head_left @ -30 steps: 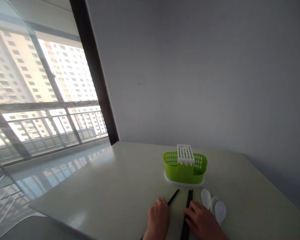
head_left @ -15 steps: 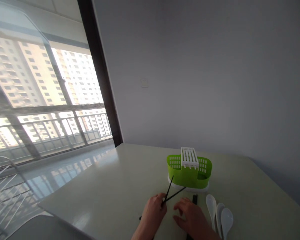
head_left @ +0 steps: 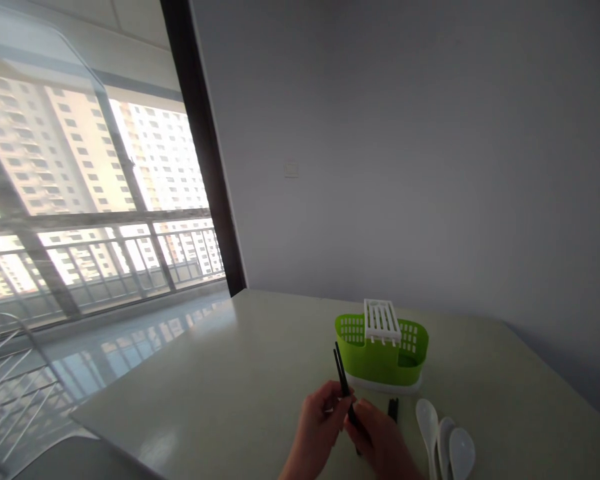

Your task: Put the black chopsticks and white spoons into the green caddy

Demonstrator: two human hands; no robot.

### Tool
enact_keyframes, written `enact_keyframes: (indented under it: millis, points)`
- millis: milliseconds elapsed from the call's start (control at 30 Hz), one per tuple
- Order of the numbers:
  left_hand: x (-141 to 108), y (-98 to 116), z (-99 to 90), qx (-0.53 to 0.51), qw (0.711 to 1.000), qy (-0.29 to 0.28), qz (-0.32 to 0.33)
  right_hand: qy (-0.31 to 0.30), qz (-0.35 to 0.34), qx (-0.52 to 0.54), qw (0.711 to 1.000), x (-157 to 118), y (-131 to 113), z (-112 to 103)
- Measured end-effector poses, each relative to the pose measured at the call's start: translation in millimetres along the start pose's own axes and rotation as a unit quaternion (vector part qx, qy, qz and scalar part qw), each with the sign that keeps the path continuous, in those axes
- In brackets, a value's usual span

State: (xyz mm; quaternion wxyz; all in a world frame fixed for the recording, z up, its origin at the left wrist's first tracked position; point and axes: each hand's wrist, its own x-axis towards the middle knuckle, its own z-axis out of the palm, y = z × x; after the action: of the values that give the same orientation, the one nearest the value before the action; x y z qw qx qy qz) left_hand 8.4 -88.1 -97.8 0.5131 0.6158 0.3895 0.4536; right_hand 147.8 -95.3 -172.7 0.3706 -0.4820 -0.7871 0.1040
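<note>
A pair of black chopsticks [head_left: 341,370] stands nearly side by side, tips slanting up in front of the basket. My left hand [head_left: 324,417] is closed round their middle, thumb and fingers pinching them. Close beside it, my right hand [head_left: 375,430] is closed on their lower part. More black chopsticks [head_left: 393,409] lie on the table just past my right hand, which partly covers them. Beyond both hands sits a green basket [head_left: 377,367] on a white base, with a white slatted rack [head_left: 381,322] across its top.
White spoons [head_left: 427,419] lie together to the right of my right hand. The pale table [head_left: 220,387] reaches a grey wall [head_left: 405,167] at the back. A grey chair back [head_left: 75,457] and a white metal rack [head_left: 20,393] stand at the left, near the windows.
The chopsticks were crossed in my left hand and are now close together, pointing up. My right hand has moved left and closed on them; it was apart before.
</note>
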Motion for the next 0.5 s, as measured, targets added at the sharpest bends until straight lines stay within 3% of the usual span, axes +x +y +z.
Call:
enact_keyframes:
  millis: [233, 500]
  points:
    - [-0.3, 8.9, -3.5, 0.020, 0.999, -0.002, 0.037, -0.095, 0.025, -0.068, 0.993, -0.9, -4.2, -12.7]
    - [5.4, 16.7, -4.1, 0.179, 0.978, -0.054, 0.098, -0.097, 0.042, -0.014, 0.994, -1.4, -4.5, -17.7]
